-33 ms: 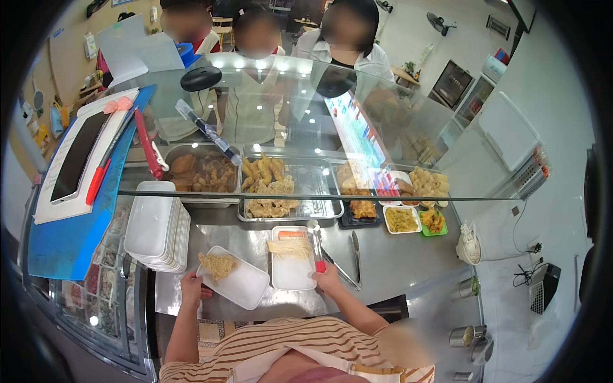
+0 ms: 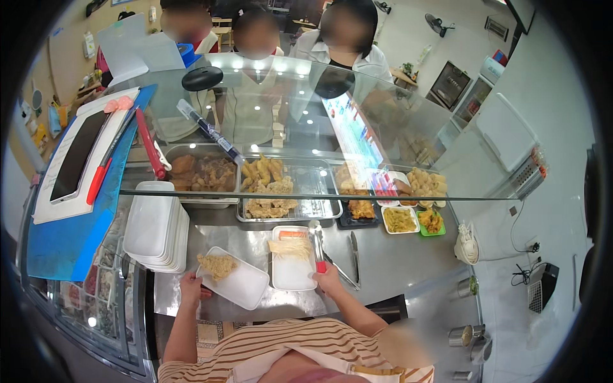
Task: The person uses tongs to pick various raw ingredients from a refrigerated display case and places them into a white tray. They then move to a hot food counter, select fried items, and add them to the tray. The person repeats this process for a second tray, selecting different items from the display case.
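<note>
Your right hand (image 2: 327,279) has its fingers clamped on the red grip of metal tongs (image 2: 316,237) near the middle of the worktop (image 2: 217,235), their rounded head toward its far edge. Your left hand (image 2: 190,288) is at the rim of a smooth white tray (image 2: 246,287), rectangular with rounded corners, askew by the near edge; you cannot tell whether its fingers grip it, and the small red thing beside them is unclear. A craggy golden fried piece (image 2: 218,266) sits in that tray. Just right, a second white tray (image 2: 292,276) carries pale thin strips (image 2: 290,248). Glass panes (image 2: 287,137) and their reflections blur the food behind. Stacked white trays (image 2: 152,226) crowd the worktop's left end; bare metal tongs (image 2: 355,255) lie to the right.
</note>
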Demonstrator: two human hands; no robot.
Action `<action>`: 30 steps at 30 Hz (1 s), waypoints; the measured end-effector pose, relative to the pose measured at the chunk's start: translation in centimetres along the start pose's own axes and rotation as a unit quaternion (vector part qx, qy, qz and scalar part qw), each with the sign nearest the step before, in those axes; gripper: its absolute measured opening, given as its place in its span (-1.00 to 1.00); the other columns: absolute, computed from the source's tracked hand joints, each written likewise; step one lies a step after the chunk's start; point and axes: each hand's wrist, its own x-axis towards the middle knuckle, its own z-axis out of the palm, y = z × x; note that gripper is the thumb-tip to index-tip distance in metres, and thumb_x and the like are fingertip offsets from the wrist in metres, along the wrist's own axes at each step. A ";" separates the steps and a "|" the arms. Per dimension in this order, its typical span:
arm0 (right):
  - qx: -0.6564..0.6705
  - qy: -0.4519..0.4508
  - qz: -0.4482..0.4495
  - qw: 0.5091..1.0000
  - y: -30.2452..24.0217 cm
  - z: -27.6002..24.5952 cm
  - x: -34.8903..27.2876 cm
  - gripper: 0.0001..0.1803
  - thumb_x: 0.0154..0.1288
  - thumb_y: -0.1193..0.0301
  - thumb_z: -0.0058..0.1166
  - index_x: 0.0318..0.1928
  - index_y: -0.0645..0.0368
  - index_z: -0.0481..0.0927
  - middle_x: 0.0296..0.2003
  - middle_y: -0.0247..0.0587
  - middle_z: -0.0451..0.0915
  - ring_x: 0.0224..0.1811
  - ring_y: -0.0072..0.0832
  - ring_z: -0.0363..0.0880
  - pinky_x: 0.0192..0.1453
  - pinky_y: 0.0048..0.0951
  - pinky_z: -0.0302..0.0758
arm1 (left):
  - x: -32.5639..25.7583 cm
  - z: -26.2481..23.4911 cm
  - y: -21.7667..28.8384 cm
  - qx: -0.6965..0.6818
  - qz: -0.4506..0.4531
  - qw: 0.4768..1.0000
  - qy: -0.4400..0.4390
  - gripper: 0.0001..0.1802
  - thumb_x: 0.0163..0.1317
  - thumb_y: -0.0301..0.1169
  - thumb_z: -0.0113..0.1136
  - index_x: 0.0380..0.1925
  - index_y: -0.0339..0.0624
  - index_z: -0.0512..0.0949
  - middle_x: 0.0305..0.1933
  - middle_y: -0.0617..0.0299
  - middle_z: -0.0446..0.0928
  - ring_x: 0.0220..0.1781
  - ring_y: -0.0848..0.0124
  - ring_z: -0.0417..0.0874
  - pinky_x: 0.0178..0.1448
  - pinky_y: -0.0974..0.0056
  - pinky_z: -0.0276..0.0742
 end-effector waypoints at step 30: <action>-0.044 0.036 -0.047 0.997 1.1 -7.9 -1.0 -0.78 -0.16 0.63 0.11 -0.37 0.27 0.50 -0.55 -0.46 0.41 -0.55 -0.67 0.30 -0.47 -0.57 0.30 | -6.4 5.5 -5.0 -0.154 -0.007 0.988 -0.017 -0.80 0.08 -0.65 -0.22 -0.27 -0.39 0.34 -0.52 -0.06 0.51 -0.67 0.23 0.55 -0.69 0.24 0.52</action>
